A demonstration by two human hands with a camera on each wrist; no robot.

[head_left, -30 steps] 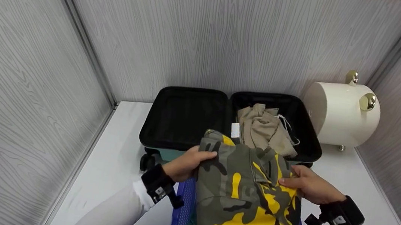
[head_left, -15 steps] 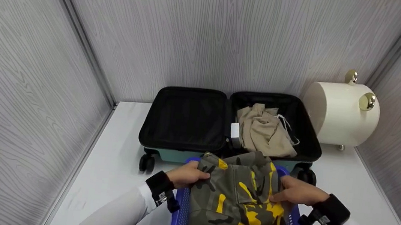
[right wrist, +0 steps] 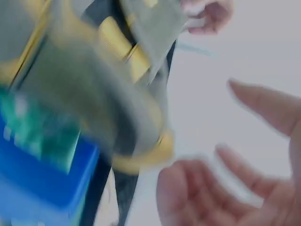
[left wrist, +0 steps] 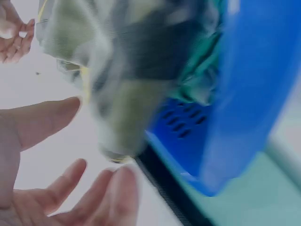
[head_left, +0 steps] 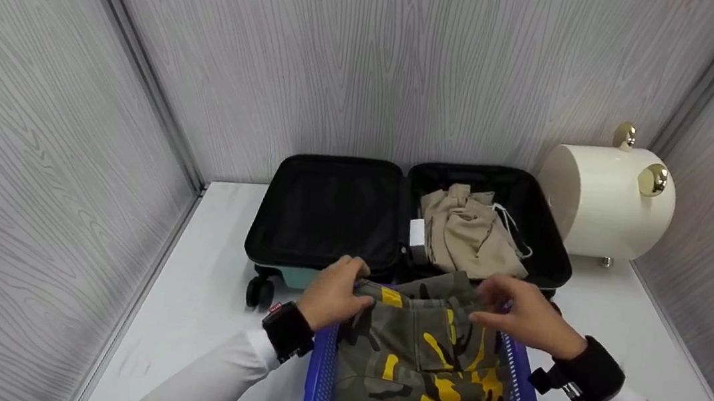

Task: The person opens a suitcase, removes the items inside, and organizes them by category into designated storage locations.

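- Both hands sit at the far edge of the camouflage garment (head_left: 422, 363): left hand (head_left: 334, 291) and right hand (head_left: 519, 313) have fingers loosely spread, gripping nothing, per the wrist views.
- Garment lies folded in the blue basket (head_left: 317, 384) on the table (head_left: 197, 303), resting on its own weight.
- Open suitcase (head_left: 329, 211) beyond holds a beige garment (head_left: 467, 233).
- Compared with a second ago, the garment was held raised; it now lies lower, released.
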